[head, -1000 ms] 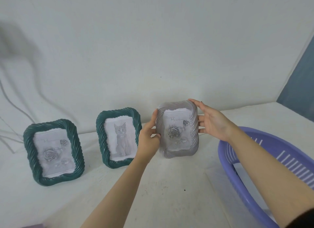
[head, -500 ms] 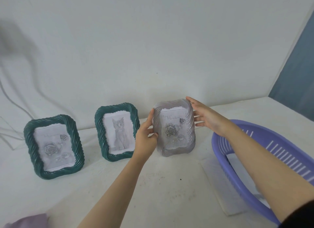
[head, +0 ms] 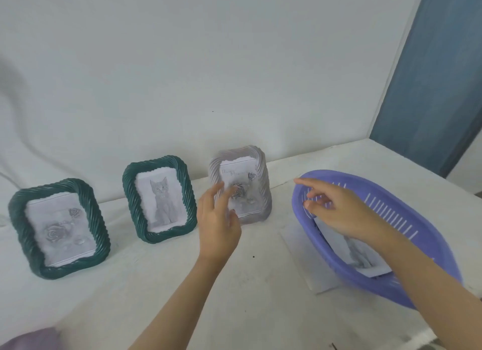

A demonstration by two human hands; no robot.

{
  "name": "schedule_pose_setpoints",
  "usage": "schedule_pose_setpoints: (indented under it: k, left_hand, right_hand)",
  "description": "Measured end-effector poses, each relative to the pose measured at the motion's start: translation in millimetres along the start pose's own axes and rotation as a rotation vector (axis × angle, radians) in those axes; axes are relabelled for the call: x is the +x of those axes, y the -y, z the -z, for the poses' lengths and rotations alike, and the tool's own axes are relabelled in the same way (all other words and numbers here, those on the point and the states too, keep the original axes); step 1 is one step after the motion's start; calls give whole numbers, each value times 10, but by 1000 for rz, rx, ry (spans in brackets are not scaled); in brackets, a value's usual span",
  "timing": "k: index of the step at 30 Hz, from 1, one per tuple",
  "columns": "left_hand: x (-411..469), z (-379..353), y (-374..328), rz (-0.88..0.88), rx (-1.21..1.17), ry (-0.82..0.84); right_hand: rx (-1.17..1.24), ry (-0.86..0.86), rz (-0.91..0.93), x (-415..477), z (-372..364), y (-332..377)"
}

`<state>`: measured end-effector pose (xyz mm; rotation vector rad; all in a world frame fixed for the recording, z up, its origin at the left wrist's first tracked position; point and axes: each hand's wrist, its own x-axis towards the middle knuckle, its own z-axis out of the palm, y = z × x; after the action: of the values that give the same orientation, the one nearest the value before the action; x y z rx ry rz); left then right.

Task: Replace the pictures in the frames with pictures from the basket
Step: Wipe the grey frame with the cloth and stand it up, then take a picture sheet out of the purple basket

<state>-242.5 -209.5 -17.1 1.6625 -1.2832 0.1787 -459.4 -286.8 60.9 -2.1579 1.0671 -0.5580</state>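
Left hand [head: 217, 224], fingers spread and empty, hovers just before the grey frame [head: 261, 167]; its blurred fingertips may or may not touch; right hand [head: 336, 208], loose and holding nothing, hangs over the basket [head: 391, 195], where a cat picture [head: 357, 255] lies; the grey frame stands on the bench [head: 260, 297] showing roses, like the left green frame [head: 59, 228]; the middle green frame [head: 159, 199] shows a cat, so perhaps one swap done, two left; frame backs hidden.
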Motion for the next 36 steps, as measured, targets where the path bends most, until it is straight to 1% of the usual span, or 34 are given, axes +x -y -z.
schedule_pose_setpoints:
  k: [2, 5, 8, 10, 14, 17, 19, 28, 32, 36]
  left_hand:
    - [-128, -41, -64, -45, -52, 101]
    - [-294, -138, -133, 49, -101, 272]
    - [-403, -272, -182, 111, -94, 389]
    - [-427, -357, -236, 139, -71, 439]
    - [-435, -508, -353, 179, -27, 485]
    - [-415, -613, -420, 164, 52, 534]
    - [-390, -669, -448, 190, 105, 580]
    - [-240, -734, -551, 309, 91, 575]
    - [-278, -743, -586, 392, -20, 565]
    - [-337, -681, -638, 398, -130, 535]
  right_hand:
    - [-91, -32, 0, -321, -24, -98]
    - [-181, -45, 3, -694, -82, -206]
    - [-227, -35, 21, -881, -134, -268]
    - [-195, -59, 25, -931, -148, -286]
    - [-77, -136, 9, -929, -138, -273]
    - [-40, -175, 7, -904, -93, -240]
    - [-5, -190, 5, -890, -55, -221]
    - [115, -293, -22, -798, 129, -218]
    - [124, -304, -32, -803, 158, -212]
    - [119, -306, -27, -818, 159, -200]
